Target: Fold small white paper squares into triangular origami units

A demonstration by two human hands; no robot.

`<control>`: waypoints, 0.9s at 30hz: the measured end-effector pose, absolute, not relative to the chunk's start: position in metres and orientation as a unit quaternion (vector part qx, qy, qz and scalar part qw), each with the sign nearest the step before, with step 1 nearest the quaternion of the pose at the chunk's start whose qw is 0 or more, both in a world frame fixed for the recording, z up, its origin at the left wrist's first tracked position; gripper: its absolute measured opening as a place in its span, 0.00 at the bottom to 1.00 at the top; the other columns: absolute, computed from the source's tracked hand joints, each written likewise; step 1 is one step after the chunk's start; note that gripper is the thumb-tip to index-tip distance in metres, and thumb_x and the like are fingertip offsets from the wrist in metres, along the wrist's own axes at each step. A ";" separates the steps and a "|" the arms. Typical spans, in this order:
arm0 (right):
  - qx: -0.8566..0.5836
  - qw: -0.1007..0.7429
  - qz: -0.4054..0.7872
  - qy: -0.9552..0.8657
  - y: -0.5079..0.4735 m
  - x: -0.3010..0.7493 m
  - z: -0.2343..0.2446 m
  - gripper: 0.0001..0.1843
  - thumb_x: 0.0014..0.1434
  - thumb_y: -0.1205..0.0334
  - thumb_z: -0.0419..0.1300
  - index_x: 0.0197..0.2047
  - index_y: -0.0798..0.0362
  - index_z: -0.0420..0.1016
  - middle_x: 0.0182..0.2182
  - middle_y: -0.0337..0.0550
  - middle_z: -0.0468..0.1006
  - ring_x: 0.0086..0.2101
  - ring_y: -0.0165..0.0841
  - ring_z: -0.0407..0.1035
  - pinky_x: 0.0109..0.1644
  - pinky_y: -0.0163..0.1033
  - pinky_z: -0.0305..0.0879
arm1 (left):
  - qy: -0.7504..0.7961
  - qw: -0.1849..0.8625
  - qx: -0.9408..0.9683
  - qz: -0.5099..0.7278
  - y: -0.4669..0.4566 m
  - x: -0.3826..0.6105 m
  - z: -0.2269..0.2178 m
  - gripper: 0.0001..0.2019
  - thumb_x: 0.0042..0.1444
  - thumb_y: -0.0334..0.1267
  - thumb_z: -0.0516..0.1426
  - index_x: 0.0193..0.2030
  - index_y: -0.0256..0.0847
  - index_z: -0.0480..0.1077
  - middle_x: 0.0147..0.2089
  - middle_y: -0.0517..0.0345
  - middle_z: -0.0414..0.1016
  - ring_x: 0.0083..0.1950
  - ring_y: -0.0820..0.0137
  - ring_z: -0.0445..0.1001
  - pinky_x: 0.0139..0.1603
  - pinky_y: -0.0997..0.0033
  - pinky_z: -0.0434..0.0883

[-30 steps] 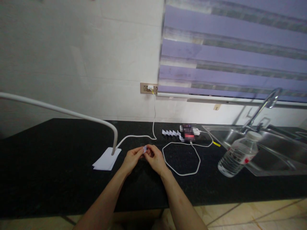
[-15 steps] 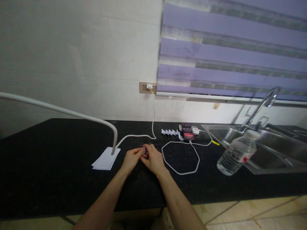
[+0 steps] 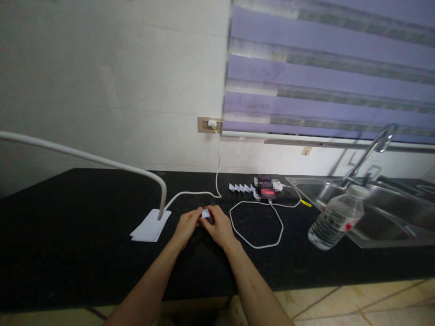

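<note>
A small folded piece of white paper point(image 3: 205, 213) is pinched between my two hands, just above the black counter. My left hand point(image 3: 186, 226) grips its left edge with thumb and fingertips. On the other side my right hand point(image 3: 219, 225) holds the right edge, its fingers curled round. Left of my hands lies a short stack of white paper sheets point(image 3: 149, 228). Farther back to the right stand several small folded white papers point(image 3: 241, 187) in a row.
A white cable point(image 3: 256, 246) loops over the black counter point(image 3: 84, 253) beside a pixelated device point(image 3: 266, 188). A thick white bent tube point(image 3: 129, 167) crosses from the left above the paper. On the right are a water bottle point(image 3: 335, 222) and a steel sink point(image 3: 380, 217) with a faucet point(image 3: 365, 156).
The folded paper has turned in my fingers, so that a broader white face now shows. Both hands have shifted only slightly; everything else lies where it was.
</note>
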State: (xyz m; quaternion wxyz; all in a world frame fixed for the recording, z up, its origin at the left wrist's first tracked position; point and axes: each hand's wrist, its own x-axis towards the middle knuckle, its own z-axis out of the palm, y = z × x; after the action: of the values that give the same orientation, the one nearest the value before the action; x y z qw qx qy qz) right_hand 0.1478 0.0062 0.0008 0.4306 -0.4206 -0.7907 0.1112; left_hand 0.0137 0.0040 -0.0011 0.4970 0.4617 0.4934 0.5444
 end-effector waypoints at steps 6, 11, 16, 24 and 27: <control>-0.422 0.445 0.112 -0.782 0.008 0.147 0.000 0.09 0.56 0.59 0.53 0.40 0.52 0.68 0.30 0.39 0.68 0.27 0.28 0.63 0.34 0.33 0.60 | 0.466 0.524 0.462 0.543 0.003 0.015 0.000 0.19 0.46 0.49 0.57 0.33 0.32 0.74 0.31 0.51 0.77 0.34 0.67 0.74 0.38 0.68 0.71; -0.419 0.456 0.128 -0.774 0.010 0.148 -0.002 0.09 0.55 0.62 0.54 0.40 0.52 0.68 0.30 0.40 0.68 0.27 0.29 0.63 0.33 0.33 0.61 | 0.450 0.523 0.485 0.538 -0.001 0.018 0.007 0.17 0.47 0.46 0.56 0.37 0.35 0.74 0.36 0.51 0.77 0.38 0.65 0.74 0.41 0.67 0.71; -0.410 0.453 0.127 -0.781 0.011 0.149 -0.003 0.12 0.53 0.67 0.54 0.42 0.52 0.68 0.31 0.40 0.69 0.30 0.30 0.64 0.35 0.34 0.62 | 0.482 0.479 0.496 0.541 -0.001 0.019 0.007 0.15 0.41 0.38 0.61 0.38 0.38 0.75 0.40 0.53 0.77 0.42 0.66 0.74 0.45 0.70 0.69; -0.391 0.504 0.179 -0.749 0.012 0.145 -0.003 0.15 0.51 0.66 0.57 0.44 0.51 0.68 0.31 0.39 0.66 0.27 0.27 0.61 0.33 0.33 0.63 | 0.397 0.605 0.387 0.571 0.001 0.016 0.008 0.14 0.42 0.34 0.60 0.38 0.35 0.73 0.37 0.51 0.77 0.39 0.67 0.75 0.42 0.70 0.69; -0.376 0.516 0.204 -0.742 0.012 0.143 -0.003 0.13 0.53 0.65 0.56 0.43 0.51 0.68 0.31 0.39 0.66 0.28 0.27 0.61 0.33 0.33 0.62 | 0.385 0.618 0.365 0.580 -0.001 0.016 0.012 0.13 0.41 0.33 0.60 0.37 0.35 0.73 0.35 0.52 0.77 0.38 0.67 0.75 0.41 0.70 0.70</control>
State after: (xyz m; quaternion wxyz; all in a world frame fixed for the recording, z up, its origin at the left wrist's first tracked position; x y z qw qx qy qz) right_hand 0.1430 0.0120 -0.0032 0.5162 -0.3765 -0.7419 0.2035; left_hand 0.0159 -0.0013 0.0122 0.6178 0.3645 0.3854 0.5805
